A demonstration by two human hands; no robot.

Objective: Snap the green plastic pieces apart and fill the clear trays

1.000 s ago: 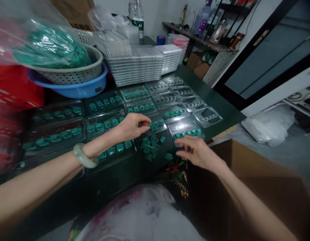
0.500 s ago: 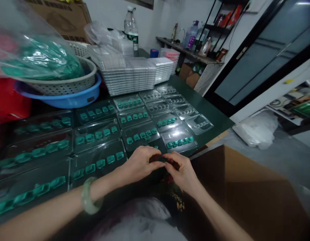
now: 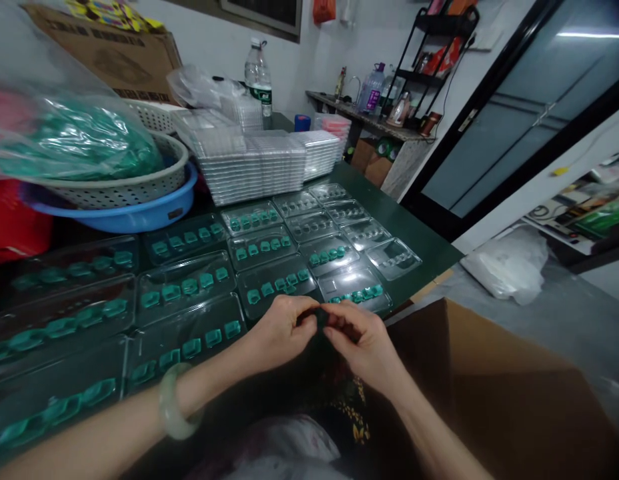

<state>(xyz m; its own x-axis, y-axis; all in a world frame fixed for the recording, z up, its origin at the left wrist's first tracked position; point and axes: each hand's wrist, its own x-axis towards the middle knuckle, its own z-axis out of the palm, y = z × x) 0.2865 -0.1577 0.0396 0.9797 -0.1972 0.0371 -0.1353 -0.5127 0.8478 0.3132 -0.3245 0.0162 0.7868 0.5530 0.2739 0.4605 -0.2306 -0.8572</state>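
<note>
My left hand (image 3: 282, 331), with a pale green bangle (image 3: 174, 403) on its wrist, is closed in a pinch. Facing it, my right hand (image 3: 365, 339) is closed as well, fingertips nearly meeting the left ones. Between the fingertips is a small dark piece (image 3: 320, 319), too blurred to name. Just beyond my hands lies a clear plastic tray (image 3: 345, 279) holding a row of green translucent pieces (image 3: 362, 294). Several similar trays spread across the dark green table (image 3: 419, 230), many with such green pieces in their slots. At the far right the trays hold no green pieces.
Stacked clear trays (image 3: 259, 170) stand at the back. On the left, a bag of green pieces (image 3: 84, 140) sits in a grey basket (image 3: 139, 190) inside a blue basin (image 3: 154, 219). An open cardboard box (image 3: 489, 360) stands close on my right, below the table's edge.
The view has tilted up slightly, so the table sits lower and farther left. My hands stay together, and the dark piece between the fingertips shows more now.
</note>
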